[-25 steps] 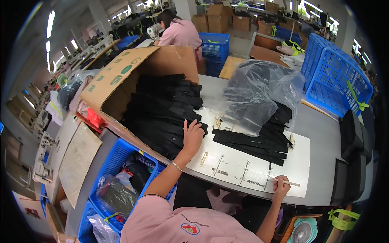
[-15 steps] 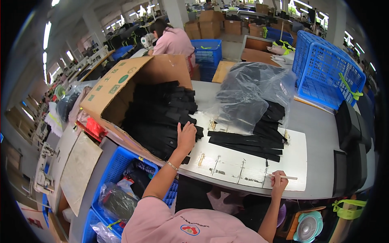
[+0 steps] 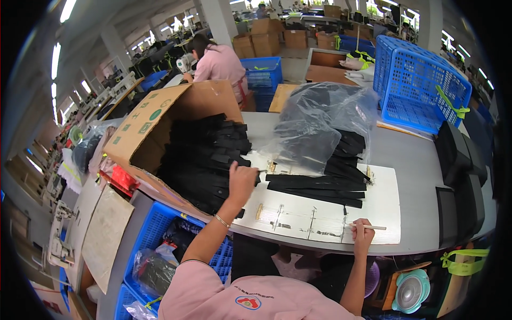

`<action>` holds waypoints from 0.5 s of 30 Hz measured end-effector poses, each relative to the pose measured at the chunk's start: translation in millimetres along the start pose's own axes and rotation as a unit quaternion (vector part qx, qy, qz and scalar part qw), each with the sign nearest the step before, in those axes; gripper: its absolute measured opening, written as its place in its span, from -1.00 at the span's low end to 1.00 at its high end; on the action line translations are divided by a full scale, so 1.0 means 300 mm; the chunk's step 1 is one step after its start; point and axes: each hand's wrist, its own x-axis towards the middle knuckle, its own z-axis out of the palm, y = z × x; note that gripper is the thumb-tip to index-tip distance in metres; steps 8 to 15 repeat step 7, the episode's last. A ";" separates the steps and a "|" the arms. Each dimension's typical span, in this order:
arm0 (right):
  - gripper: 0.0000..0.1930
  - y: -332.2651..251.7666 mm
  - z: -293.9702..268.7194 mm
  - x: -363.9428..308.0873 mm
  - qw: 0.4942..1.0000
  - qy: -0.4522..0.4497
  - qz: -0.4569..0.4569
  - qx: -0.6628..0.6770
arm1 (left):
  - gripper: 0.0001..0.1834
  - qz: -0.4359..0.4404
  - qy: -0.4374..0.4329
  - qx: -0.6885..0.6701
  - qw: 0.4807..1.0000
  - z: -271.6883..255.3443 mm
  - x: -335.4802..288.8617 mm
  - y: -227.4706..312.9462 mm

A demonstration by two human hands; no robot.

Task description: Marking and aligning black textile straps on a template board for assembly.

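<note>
My left hand (image 3: 242, 184) is at the right edge of a heap of black fabric strips (image 3: 200, 160), which spills from a cardboard box lying on its side. Its thumb and fingers are pinched on the end of one black strip. My right hand (image 3: 364, 236) holds a thin white pencil (image 3: 376, 228) over the near right part of a white board (image 3: 385, 202). Dark lines and smudges mark the board. More black strips (image 3: 314, 189) lie across it between my hands, and others run under a clear plastic bag (image 3: 306, 133).
The cardboard box (image 3: 144, 120) stands at the left of the grey table (image 3: 405, 154). A blue crate (image 3: 421, 85) and black padded blocks (image 3: 458, 181) are at the right. Below left sits a blue basket (image 3: 144, 240) of bagged items. A person in pink (image 3: 218, 66) works beyond the box.
My left hand has gone from lying spread on the heap to pinching a strip's end. My right hand keeps the pencil at the board. The whole view has shifted slightly.
</note>
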 end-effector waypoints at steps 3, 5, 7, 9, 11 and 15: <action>-0.75 -0.058 0.027 -0.010 1.000 0.016 -0.009 0.001 | -0.89 0.105 -0.015 -0.094 0.990 -0.010 -0.045 0.199; -0.74 -0.051 0.042 -0.016 1.000 0.016 -0.008 -0.004 | -0.89 0.135 0.010 -0.162 0.978 0.043 -0.117 0.336; -0.71 -0.035 0.045 -0.012 1.000 0.018 -0.007 -0.012 | -0.91 0.121 -0.032 -0.200 0.972 0.072 -0.155 0.401; -0.71 -0.035 0.045 -0.012 1.000 0.018 -0.007 -0.012 | -0.91 0.121 -0.032 -0.200 0.972 0.072 -0.155 0.401; -0.71 -0.035 0.045 -0.012 1.000 0.018 -0.007 -0.012 | -0.91 0.121 -0.032 -0.200 0.972 0.072 -0.155 0.401; -0.71 -0.035 0.045 -0.012 1.000 0.018 -0.007 -0.012 | -0.91 0.121 -0.032 -0.200 0.972 0.072 -0.155 0.401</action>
